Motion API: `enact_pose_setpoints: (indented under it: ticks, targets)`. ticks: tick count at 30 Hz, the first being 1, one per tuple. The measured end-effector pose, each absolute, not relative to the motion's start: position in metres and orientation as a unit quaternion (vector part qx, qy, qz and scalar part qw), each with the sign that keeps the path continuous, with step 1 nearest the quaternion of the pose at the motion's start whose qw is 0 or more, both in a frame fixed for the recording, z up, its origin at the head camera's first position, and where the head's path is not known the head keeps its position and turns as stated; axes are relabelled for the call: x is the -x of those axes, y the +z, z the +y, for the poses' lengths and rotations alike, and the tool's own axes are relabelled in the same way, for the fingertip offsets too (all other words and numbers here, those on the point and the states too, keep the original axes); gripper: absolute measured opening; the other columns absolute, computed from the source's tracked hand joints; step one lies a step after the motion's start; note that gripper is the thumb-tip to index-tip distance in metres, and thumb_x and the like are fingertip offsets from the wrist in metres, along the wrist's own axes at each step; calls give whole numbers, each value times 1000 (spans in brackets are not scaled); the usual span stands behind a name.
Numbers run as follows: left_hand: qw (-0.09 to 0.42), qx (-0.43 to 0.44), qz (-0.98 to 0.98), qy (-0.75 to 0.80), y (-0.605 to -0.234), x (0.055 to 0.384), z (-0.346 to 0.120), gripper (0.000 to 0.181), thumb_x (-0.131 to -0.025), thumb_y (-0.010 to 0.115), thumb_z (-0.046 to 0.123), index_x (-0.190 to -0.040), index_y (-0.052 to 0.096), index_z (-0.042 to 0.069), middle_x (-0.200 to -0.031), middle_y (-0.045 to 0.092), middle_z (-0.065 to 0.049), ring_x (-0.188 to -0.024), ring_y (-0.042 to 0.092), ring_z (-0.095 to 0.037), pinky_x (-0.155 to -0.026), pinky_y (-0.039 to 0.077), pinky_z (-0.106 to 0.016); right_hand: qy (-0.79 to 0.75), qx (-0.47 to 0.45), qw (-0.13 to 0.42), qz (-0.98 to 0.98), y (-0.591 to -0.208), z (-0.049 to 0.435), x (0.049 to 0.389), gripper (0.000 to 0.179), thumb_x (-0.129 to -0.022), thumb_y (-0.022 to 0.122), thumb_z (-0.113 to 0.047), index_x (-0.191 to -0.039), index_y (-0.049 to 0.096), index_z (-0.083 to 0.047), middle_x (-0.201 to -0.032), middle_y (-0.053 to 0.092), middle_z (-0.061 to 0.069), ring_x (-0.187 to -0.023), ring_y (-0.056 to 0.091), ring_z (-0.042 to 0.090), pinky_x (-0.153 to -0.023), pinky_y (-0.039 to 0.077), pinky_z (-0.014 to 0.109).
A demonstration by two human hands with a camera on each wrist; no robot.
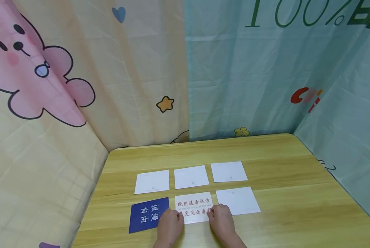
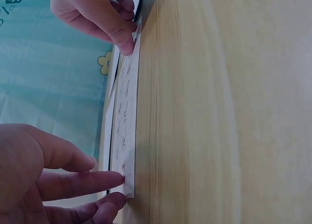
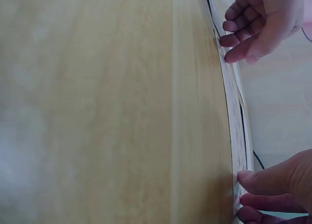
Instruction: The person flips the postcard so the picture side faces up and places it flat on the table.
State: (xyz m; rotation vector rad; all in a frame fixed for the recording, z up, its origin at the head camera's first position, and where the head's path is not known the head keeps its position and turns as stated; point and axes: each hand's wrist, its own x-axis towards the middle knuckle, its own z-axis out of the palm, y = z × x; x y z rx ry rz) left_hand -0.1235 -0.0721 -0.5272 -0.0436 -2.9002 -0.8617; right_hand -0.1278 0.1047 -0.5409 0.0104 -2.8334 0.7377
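A white postcard with red Chinese characters point(image 1: 195, 206) lies in the middle of the front row, nearly flat on the table. My left hand point(image 1: 170, 225) holds its left edge, fingertips right at the near corner in the left wrist view. At the opposite edge, my right hand point(image 1: 222, 222) pinches the card between thumb and fingers; the right wrist view has that thumb point(image 3: 251, 179) on its surface. Left of it lies a dark blue postcard point(image 1: 141, 217) with white characters, partly covered by my left hand. A blank-faced white card point(image 1: 239, 200) lies to the right, beside my right hand.
Behind, a row of three white cards shows a left card point(image 1: 152, 182), a middle card point(image 1: 191, 177) and a right card point(image 1: 229, 171), all on the wooden table point(image 1: 296, 193). Printed curtains point(image 1: 234, 69) enclose the table's back and sides.
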Motion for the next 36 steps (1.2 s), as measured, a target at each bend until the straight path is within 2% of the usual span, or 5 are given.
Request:
enact_pose_setpoints:
  ticks: [6, 13, 23, 30, 36]
  targets:
    - [79, 9, -946, -315, -530, 128, -72, 21, -81, 59, 8, -60, 62, 9, -61, 46, 2, -55, 40, -11, -50, 37, -26, 280, -1, 139, -950, -543, 112, 126, 12, -68, 79, -9, -69, 67, -5, -59, 46, -6, -57, 39, 11, -52, 34, 26]
    - [98, 6, -896, -433, -530, 133, -62, 9, -81, 63, 6, -82, 71, 3, -67, 55, 5, -61, 49, -7, -56, 44, -22, 327, 21, 139, -934, -543, 125, 127, 13, -69, 79, -10, -76, 70, -3, -61, 52, -8, -58, 44, 8, -53, 39, 25]
    - [-17, 14, -750, -661, -537, 141, -47, 19, -87, 59, 5, -94, 66, -11, -85, 67, -16, -75, 65, -23, -67, 51, -24, 565, 51, 11, -823, -544, 163, 133, 20, -72, 76, -7, -86, 69, 5, -74, 67, 8, -66, 61, 14, -60, 48, 23]
    - [-75, 23, -677, -732, -515, 146, -33, 27, -92, 48, 1, -100, 57, -22, -95, 61, -32, -89, 61, -42, -77, 50, -37, 581, 128, 4, -804, -534, 186, 139, 23, -74, 75, -9, -91, 70, 5, -82, 68, 11, -79, 61, 15, -66, 47, 22]
    - [-91, 26, -656, -749, -525, 159, -21, 30, -92, 47, 1, -105, 52, -25, -102, 58, -34, -96, 59, -42, -81, 48, -36, 547, 142, 4, -825, -527, 207, 146, 22, -76, 74, -12, -91, 70, 3, -87, 69, 11, -88, 60, 18, -73, 45, 26]
